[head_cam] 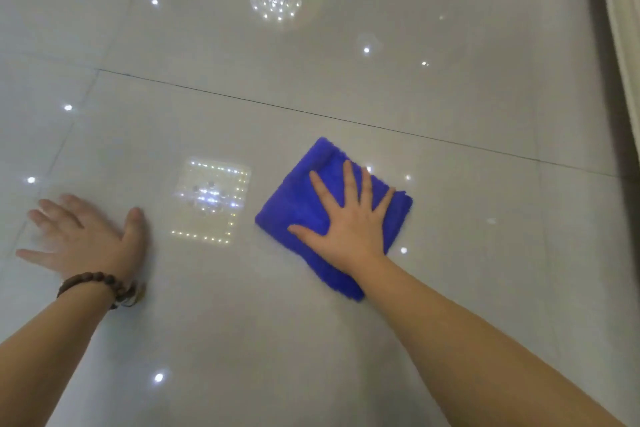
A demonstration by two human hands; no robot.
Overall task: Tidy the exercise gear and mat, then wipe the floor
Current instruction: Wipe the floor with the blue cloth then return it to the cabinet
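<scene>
The glossy tiled floor (311, 340) fills the view, mirroring ceiling lights, with a dark grout line (311, 111) crossing it and a pale curtain (620, 28) at the right edge. A folded blue cloth (311, 204) lies flat on the tile. The right hand (349, 218) presses on it, fingers spread straight. The left hand (86, 236), blurred, rests flat on the floor, fingers straight, a bead bracelet (100, 282) at its wrist. No gear or mat shows, so this looks like the wiping step. Next, probably slide the cloth across fresh tile under even pressure. No writing is visible.
</scene>
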